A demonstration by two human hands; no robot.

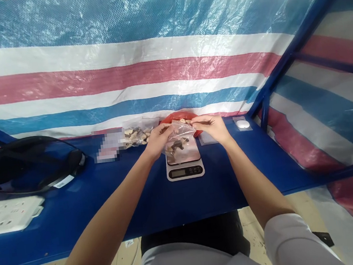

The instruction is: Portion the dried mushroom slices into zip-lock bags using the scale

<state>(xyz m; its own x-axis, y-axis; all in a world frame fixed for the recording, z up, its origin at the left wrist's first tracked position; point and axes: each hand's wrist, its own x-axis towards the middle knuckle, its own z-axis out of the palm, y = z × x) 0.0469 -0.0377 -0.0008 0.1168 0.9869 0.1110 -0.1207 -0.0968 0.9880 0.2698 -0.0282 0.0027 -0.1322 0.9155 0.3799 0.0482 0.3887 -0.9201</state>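
Observation:
My left hand (pixel 160 137) and my right hand (pixel 210 127) pinch the top of a clear zip bag (pixel 180 127) from either side. Dark and pale dried slices lie in the lower part of this bag. Below it is a white digital kitchen scale (pixel 185 172) with a pinkish, shiny top; I cannot tell whether the bag rests on it. Behind the bag sits a red plastic bag (pixel 174 116) with pale dried slices in it, partly hidden by my hands. To the left of my left hand lies another clear bag of dried slices (pixel 137 137).
On the blue table (pixel 108 204) a black headset-like object (pixel 77 158) and a white power strip (pixel 10 215) stand at the left. A small white rounded object (pixel 242 124) lies at the right. Striped sheeting (pixel 125 76) hangs behind, with blue frame bars (pixel 310 23) at the right.

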